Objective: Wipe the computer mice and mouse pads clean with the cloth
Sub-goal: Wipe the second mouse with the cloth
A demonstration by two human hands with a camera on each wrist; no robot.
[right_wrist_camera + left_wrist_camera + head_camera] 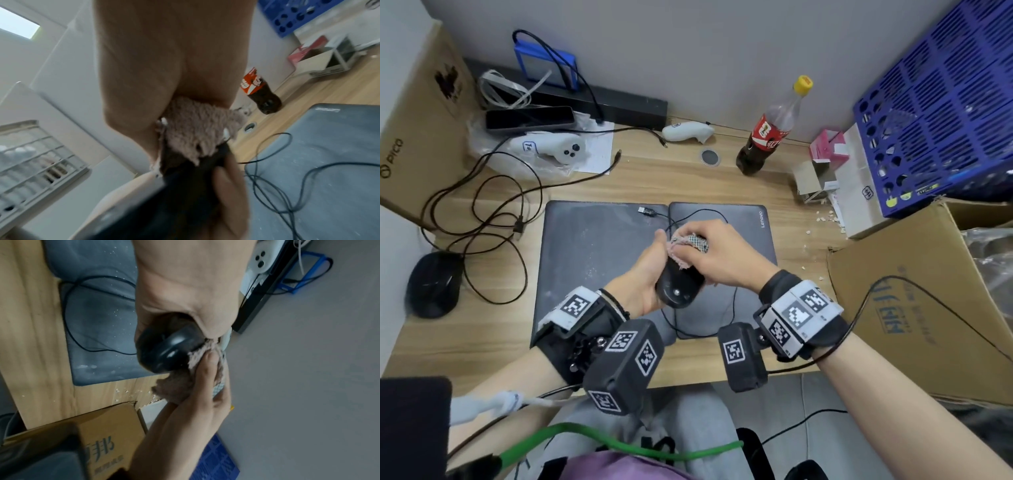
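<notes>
The left hand curls its grip around a shiny black computer mouse, lifted above two dark grey mouse pads lying side by side on the wooden tabletop. The right hand pinches a fuzzy pink cloth against the mouse's front. Its thin black cable loops over the pads. Another black mouse sits far left. A cola bottle stands behind, beside a blue plastic crate and an open brown cardboard box.
</notes>
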